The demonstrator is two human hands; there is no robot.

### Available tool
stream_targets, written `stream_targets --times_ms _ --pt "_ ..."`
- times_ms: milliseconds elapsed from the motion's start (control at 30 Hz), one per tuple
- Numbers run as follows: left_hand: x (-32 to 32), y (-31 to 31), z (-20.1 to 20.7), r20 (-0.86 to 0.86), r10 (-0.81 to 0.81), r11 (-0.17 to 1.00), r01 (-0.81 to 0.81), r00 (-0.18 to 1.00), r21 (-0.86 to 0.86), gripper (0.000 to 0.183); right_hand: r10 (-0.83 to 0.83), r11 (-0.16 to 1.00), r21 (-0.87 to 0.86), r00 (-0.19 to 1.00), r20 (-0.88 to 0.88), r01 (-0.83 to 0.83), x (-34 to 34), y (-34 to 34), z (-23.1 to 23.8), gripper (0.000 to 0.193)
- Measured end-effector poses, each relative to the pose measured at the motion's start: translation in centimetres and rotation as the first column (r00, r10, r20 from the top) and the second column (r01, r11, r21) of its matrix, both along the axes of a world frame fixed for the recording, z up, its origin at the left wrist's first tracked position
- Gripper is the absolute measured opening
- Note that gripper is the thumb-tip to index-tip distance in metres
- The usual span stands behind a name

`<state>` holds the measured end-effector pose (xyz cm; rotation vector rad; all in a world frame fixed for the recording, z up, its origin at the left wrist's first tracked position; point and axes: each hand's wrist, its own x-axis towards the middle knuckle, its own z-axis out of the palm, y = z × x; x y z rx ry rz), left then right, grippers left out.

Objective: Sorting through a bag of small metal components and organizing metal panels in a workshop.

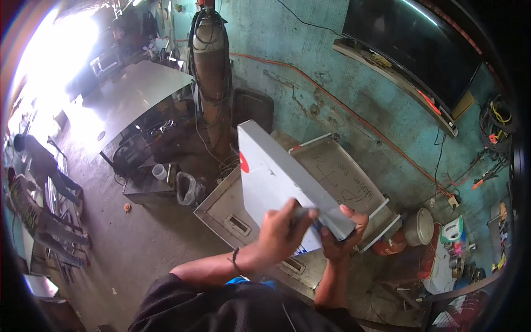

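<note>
A shallow white box-shaped panel (276,180), with a red mark on its face and blue print near its lower edge, stands tilted in front of me. My right hand (340,240) grips its lower right corner, thumb and fingers on either side of the edge. Against the panel's face, close to that corner, is my left hand (282,229) with its fingers closed; a small greyish thing at the fingertips is smeared by motion. Beneath the panel lies a large metal case (221,207) with recessed slots and handwriting on its surface.
A tall gas cylinder (212,83) stands by the wall, near a sheet-metal table (130,97). A low bench (149,191) and a clear plastic bag (189,189) are to the left. Buckets (418,227) and bottles crowd the right. Two people (47,166) are at far left.
</note>
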<state>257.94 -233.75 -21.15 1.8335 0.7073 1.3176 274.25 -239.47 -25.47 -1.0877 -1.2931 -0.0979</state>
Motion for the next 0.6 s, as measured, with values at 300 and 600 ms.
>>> stream_targets --times_ms 300,600 --pt "0.3 -0.2 0.6 0.01 0.039 0.999 -0.039 0.999 -0.004 0.026 -0.026 0.997 0.066 0.979 -0.201 0.04 -1.9 1.0 1.2 0.081" --pt "1.5 -1.8 0.9 -0.013 0.002 0.999 -0.003 1.0 -0.05 0.025 0.227 0.943 -0.077 0.798 -0.559 -0.323 -2.6 -0.4 -1.7 0.037"
